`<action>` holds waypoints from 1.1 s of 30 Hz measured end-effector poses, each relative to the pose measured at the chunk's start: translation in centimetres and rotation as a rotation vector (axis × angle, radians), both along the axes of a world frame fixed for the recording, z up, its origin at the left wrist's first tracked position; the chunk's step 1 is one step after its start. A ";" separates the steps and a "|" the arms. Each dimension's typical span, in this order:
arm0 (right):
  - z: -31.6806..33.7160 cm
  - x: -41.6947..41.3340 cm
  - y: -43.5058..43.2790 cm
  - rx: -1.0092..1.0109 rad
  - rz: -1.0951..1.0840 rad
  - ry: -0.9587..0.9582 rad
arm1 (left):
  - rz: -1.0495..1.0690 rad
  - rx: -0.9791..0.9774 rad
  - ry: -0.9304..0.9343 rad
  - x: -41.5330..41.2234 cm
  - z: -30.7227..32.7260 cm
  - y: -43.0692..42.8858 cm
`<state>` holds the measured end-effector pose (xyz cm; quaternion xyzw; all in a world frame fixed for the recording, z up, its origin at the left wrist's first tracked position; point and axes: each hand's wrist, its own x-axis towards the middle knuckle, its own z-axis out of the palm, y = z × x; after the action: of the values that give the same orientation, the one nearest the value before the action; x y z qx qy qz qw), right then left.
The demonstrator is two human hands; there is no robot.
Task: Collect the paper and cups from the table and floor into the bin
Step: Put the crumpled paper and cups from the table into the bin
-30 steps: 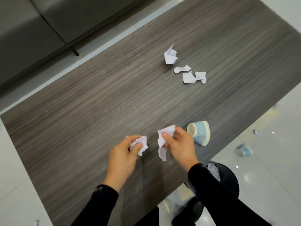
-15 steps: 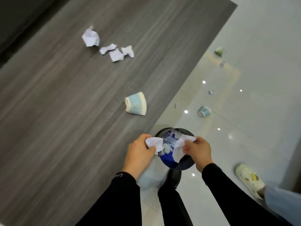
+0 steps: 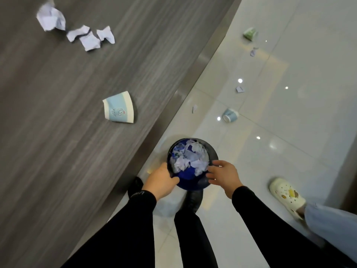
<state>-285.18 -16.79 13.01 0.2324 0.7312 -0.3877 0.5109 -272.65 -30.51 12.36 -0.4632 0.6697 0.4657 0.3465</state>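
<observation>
A round black bin (image 3: 212, 149) with a blue liner stands on the floor beside the table, holding crumpled white paper. My left hand (image 3: 160, 179) and my right hand (image 3: 224, 176) hover at its near rim, both with fingers apart and nothing in them. On the dark wooden table (image 3: 58, 151) lies a squashed light-blue paper cup (image 3: 119, 109). Farther back sit a crumpled paper ball (image 3: 50, 18) and several torn scraps (image 3: 90, 37). On the floor lie a blue cup (image 3: 229, 115), a green cup (image 3: 249, 33) and small paper bits (image 3: 240, 89).
The floor is glossy pale tile (image 3: 289, 113). Another person's cream clog (image 3: 286, 196) and light trouser leg stand at the right. My own dark legs and shoes are just below the bin. The table edge runs diagonally past the bin's left side.
Both hands carried crumpled paper from the table over to the bin and let it go; the paper now lies inside and the hands are empty.
</observation>
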 end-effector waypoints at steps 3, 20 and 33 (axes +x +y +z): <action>1.3 -1.1 -2.0 -0.043 0.097 0.097 | -0.006 -0.052 0.051 0.1 1.8 -1.6; 4.4 2.0 -27.2 -0.331 1.223 0.722 | 0.485 -0.407 0.376 6.0 6.5 -21.6; 3.5 -0.4 -36.7 -0.308 0.851 0.796 | 0.615 -0.359 0.385 5.9 4.5 -30.0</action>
<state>-285.53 -53.51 16.49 -0.3204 0.8305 -0.3076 0.3362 -266.71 -60.53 16.88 -0.5995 0.6231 0.5016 -0.0274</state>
